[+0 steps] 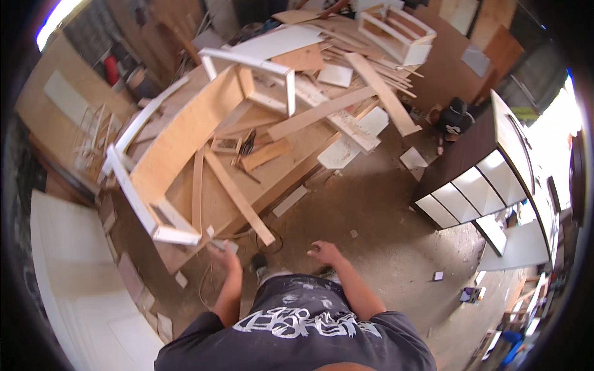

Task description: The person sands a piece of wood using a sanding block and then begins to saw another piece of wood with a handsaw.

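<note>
My left hand is closed around a small pale grey block, just off the near corner of the workbench. Its exact kind is hard to make out. Out to the right, over the floor, my right hand hangs empty with its fingers loosely bent and apart. Nearest the left hand is the white end of a long wooden frame, with a bare plywood panel along its inside. A wooden strip juts past the bench edge between my hands.
The workbench carries boards, a pair of pliers and a small wooden frame. A dark cabinet with white drawers stands right, a crouching person behind it. A white panel leans left. Scraps and a cable lie on the floor.
</note>
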Tool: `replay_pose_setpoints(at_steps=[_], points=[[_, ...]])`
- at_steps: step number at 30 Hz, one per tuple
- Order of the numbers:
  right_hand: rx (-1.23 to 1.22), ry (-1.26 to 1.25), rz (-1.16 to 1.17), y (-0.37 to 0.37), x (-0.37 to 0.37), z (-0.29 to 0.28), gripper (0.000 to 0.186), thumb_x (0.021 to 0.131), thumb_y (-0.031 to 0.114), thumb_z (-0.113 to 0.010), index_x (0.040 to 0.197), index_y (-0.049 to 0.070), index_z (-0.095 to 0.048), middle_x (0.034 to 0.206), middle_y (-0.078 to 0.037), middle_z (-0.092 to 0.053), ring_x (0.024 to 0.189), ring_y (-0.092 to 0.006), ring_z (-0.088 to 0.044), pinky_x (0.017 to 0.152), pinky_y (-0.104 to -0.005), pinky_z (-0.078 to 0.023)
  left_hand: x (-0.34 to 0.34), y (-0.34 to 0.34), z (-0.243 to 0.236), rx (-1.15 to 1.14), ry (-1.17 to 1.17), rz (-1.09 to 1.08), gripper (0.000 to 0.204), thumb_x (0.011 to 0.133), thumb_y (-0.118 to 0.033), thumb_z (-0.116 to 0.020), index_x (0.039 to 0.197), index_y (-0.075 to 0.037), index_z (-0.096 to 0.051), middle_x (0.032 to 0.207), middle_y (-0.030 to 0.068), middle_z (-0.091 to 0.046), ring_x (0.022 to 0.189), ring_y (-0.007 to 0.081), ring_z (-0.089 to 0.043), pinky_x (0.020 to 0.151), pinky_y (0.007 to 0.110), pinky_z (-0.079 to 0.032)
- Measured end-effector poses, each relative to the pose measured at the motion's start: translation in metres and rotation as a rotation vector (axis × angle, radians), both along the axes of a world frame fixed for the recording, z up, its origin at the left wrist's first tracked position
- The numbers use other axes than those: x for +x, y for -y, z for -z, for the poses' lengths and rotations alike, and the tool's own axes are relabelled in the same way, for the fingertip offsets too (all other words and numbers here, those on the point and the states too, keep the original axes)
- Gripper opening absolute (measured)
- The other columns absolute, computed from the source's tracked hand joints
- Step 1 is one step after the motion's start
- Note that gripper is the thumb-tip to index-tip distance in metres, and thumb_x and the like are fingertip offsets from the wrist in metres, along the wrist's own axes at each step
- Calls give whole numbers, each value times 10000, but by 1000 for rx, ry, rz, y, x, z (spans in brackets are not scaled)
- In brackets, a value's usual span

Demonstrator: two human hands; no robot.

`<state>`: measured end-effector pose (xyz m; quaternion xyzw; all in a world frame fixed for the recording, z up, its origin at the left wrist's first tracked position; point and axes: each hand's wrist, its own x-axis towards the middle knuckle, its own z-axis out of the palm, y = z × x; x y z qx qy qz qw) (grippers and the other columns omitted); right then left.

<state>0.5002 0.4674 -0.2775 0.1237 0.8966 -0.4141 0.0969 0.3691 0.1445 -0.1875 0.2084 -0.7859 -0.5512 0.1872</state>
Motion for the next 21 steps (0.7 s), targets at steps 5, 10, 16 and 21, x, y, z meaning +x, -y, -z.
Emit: replay_pose_setpoints(at_steps=[5,10,16,21], points=[[-41,148,246,-70,41,-11,518,849,441,-752,1196,60,-709,1067,-168,-750,1023,-295,-721,912,-395,-557,87,-63,56,-163,149,493,497,964,-274,-664,1335,43,-569,1329,155,-626,1246,295,-579,1077,382,-423],[20,246,295,-85,66,-15,487,868,410,-740,1205,59,-707,1100,-160,-750,1050,-274,-719,923,-380,-549,145,-90,38,446,451,647,526,986,-277,-671,1376,54,-545,1227,166,-684,1138,218,-654,1003,339,-493],[-9,306,73,-70,75,-9,450,897,383,-722,1221,70,-705,1102,-154,-750,1061,-269,-717,931,-374,-544,135,-84,57,290,441,374,570,970,-305,-691,1396,41,-536,1203,163,-693,1112,218,-667,976,345,-512],[-79,259,-4,-82,63,-8,400,910,319,-721,1198,41,-703,1028,-134,-760,933,-224,-744,862,-340,-565,81,-107,58,710,475,48,515,1001,-300,-654,1394,16,-549,1093,123,-709,1012,282,-697,938,416,-547]])
